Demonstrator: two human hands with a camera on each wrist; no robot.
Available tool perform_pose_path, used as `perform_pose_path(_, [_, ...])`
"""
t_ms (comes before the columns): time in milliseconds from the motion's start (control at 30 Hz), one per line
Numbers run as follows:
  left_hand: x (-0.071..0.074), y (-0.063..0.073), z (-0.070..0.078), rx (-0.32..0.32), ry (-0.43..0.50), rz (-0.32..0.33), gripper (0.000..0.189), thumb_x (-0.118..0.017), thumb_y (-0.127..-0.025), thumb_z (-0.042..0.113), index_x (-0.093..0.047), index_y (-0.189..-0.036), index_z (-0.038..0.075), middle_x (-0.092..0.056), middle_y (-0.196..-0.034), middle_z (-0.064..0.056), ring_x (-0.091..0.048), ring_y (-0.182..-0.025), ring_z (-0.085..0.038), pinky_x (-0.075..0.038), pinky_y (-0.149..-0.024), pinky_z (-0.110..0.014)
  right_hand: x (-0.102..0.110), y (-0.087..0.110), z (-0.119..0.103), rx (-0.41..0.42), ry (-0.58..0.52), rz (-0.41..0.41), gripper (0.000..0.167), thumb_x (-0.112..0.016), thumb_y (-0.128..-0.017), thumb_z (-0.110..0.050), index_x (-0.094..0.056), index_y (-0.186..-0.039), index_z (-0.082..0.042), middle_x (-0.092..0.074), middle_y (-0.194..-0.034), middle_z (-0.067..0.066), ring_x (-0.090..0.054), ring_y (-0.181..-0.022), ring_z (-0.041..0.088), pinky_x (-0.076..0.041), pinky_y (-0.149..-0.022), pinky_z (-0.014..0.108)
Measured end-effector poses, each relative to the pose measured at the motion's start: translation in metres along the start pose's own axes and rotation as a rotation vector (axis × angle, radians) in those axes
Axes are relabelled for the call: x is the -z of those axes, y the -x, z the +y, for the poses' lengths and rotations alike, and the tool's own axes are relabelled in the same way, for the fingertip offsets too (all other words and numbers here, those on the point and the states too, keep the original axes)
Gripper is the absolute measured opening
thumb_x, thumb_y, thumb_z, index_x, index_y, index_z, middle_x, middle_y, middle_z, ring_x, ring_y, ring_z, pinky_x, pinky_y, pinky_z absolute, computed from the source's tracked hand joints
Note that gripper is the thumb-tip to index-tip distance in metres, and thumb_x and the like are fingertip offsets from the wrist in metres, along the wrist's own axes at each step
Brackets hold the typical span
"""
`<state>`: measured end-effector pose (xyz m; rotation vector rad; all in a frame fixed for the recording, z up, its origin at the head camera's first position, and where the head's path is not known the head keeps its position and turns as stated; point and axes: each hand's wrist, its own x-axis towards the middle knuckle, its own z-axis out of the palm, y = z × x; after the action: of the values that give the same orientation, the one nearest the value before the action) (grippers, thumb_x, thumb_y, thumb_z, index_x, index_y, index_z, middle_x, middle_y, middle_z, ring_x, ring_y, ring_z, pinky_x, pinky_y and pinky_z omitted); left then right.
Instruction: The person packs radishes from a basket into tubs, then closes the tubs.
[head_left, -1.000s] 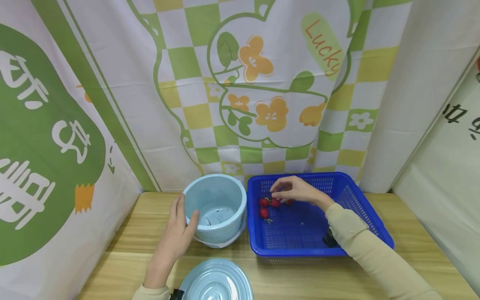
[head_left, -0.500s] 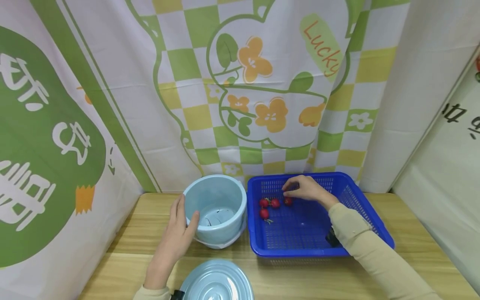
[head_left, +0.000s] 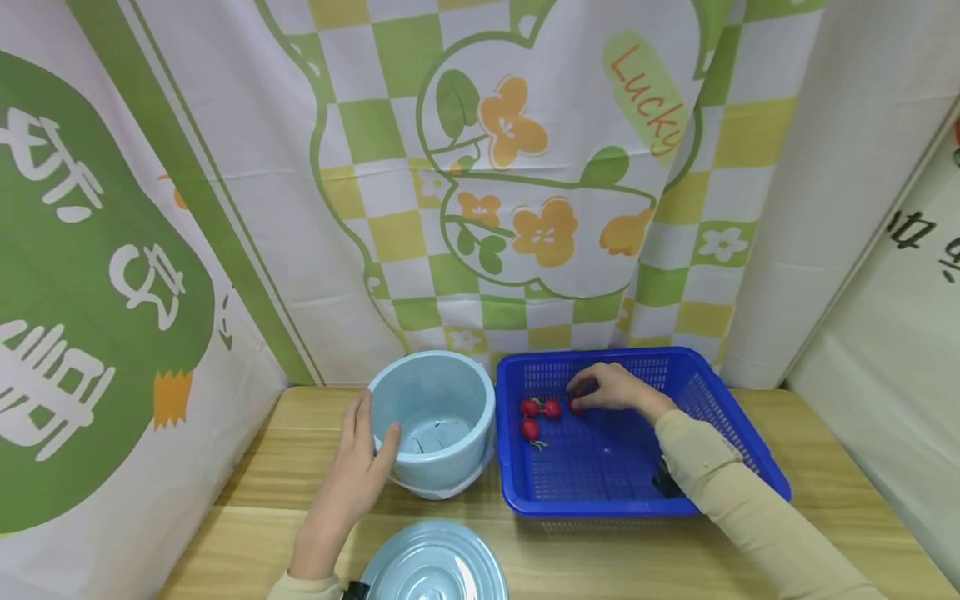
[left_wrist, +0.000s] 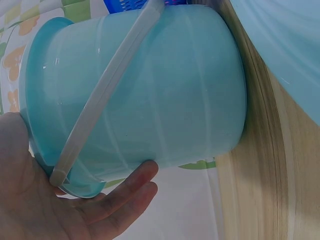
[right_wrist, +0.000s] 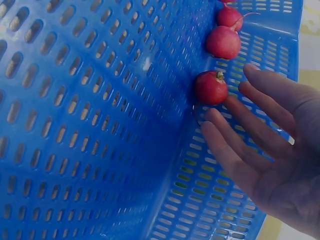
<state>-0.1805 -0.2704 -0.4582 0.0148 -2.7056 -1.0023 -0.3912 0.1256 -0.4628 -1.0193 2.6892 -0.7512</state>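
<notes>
My left hand [head_left: 356, 467] rests against the rim of a light blue bucket [head_left: 442, 471], its thumb at the near edge. In the left wrist view its straight, spread fingers lie along the bucket's wall beside the pale handle [left_wrist: 100, 100]. Inside the blue plastic basket [head_left: 600, 505], my right hand [head_left: 617, 387] reaches to one red radish [right_wrist: 211, 88]. In the right wrist view its fingers are loosely spread, with fingertips close beside that radish and no visible pinch. More radishes [head_left: 530, 429] lie near the basket's left side.
A light blue lid [head_left: 435, 567] lies on the wooden table [head_left: 247, 483] in front of the bucket. Thin dark bits are on the bucket's floor. Bucket and basket stand side by side, with a patterned curtain [head_left: 480, 317] close behind.
My right hand has moved rightward from over the left radishes to the separate one, then lowered beside it. The left hand stays at the bucket.
</notes>
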Motion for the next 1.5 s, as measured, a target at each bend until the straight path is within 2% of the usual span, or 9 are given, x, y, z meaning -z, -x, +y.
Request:
perform_pose_path(300, [-0.0005,0.0002,0.0002,0.001,0.004,-0.004,0.084,-0.038,-0.112,0.054,-0.005,-0.169,0.003,-0.007,-0.174,-0.020,-0.027,-0.153,-0.050,-0.032,-0.117,-0.070,-0.0018,0.0016,-0.0002,0.028,0.061,-0.021,0.030,-0.084,-0.089,-0.015,-0.078,-0.112,0.003,-0.078,-0.104,0.013,-0.072,-0.105,0.036,-0.055,-0.097,0.053])
perform_pose_path(467, [0.0000,0.0001,0.0012,-0.001,0.005,-0.004,0.083,-0.038,-0.113,0.053,-0.005,-0.169,0.003,-0.007,-0.174,-0.021,-0.028,-0.152,-0.051,-0.032,-0.117,-0.070,-0.0019,0.0012,-0.0018,0.020,0.091,-0.042,0.028,-0.085,-0.087,-0.013,-0.078,-0.106,0.005,-0.078,-0.100,0.014,-0.072,-0.099,0.034,-0.057,-0.094,0.049])
perform_pose_path(600, [-0.0002,-0.0004,0.0007,0.001,0.004,-0.004,0.082,-0.038,-0.113,0.053,-0.004,-0.169,0.003,-0.007,-0.174,-0.021,-0.028,-0.152,-0.051,-0.032,-0.117,-0.070,-0.0029,0.0000,-0.0036,0.014,0.085,-0.063,0.023,-0.086,-0.087,-0.012,-0.078,-0.103,0.003,-0.077,-0.099,0.012,-0.071,-0.098,0.031,-0.058,-0.093,0.047])
perform_pose_path(667, [-0.0004,-0.0003,0.0005,-0.001,0.004,-0.001,0.082,-0.038,-0.113,0.052,-0.004,-0.169,0.002,-0.008,-0.174,-0.021,-0.028,-0.152,-0.051,-0.032,-0.117,-0.070,-0.0038,-0.0005,-0.0048,0.017,0.069,-0.076,0.019,-0.086,-0.086,-0.010,-0.078,-0.100,0.000,-0.077,-0.099,0.010,-0.071,-0.098,0.030,-0.057,-0.092,0.045])
perform_pose_path(767, [-0.0006,0.0000,0.0005,-0.003,0.005,0.002,0.082,-0.038,-0.113,0.052,-0.005,-0.169,0.002,-0.007,-0.174,-0.021,-0.028,-0.153,-0.050,-0.032,-0.117,-0.069,-0.0054,-0.0003,-0.0063,0.009,0.021,-0.120,0.019,-0.086,-0.085,-0.007,-0.075,-0.100,-0.003,-0.075,-0.100,0.010,-0.069,-0.093,0.025,-0.058,-0.084,0.039])
perform_pose_path(933, [-0.0007,-0.0005,0.0010,-0.003,0.006,0.005,0.083,-0.039,-0.113,0.053,-0.006,-0.169,0.001,-0.007,-0.174,-0.020,-0.027,-0.153,-0.049,-0.032,-0.118,-0.068,-0.0075,0.0022,-0.0086,-0.072,-0.095,-0.200,0.027,-0.084,-0.086,-0.001,-0.069,-0.109,-0.003,-0.072,-0.106,0.016,-0.067,-0.086,0.020,-0.061,-0.070,0.036])
perform_pose_path(1167, [-0.0009,-0.0001,0.0005,-0.009,0.002,0.008,0.082,-0.038,-0.113,0.052,-0.005,-0.169,0.001,-0.008,-0.174,-0.021,-0.027,-0.153,-0.050,-0.031,-0.118,-0.069,-0.0095,0.0026,-0.0065,-0.027,-0.061,-0.188,0.028,-0.085,-0.084,-0.002,-0.068,-0.106,-0.004,-0.073,-0.104,0.013,-0.068,-0.096,0.025,-0.056,-0.075,0.032])
perform_pose_path(1333, [-0.0009,0.0002,0.0003,-0.010,0.000,0.008,0.082,-0.039,-0.113,0.052,-0.006,-0.169,0.001,-0.008,-0.174,-0.021,-0.028,-0.153,-0.050,-0.032,-0.117,-0.069,-0.0102,0.0021,-0.0043,-0.003,-0.048,-0.181,0.026,-0.085,-0.083,-0.001,-0.067,-0.103,-0.005,-0.074,-0.099,0.011,-0.067,-0.090,0.020,-0.055,-0.072,0.030])
perform_pose_path(1500, [-0.0009,0.0009,0.0001,-0.003,0.003,0.000,0.084,-0.038,-0.112,0.054,-0.005,-0.169,0.003,-0.008,-0.174,-0.020,-0.030,-0.152,-0.050,-0.034,-0.116,-0.069,-0.0104,0.0022,-0.0028,0.029,-0.014,-0.169,0.027,-0.085,-0.083,-0.001,-0.068,-0.104,-0.004,-0.074,-0.096,0.010,-0.068,-0.089,0.020,-0.056,-0.074,0.031])
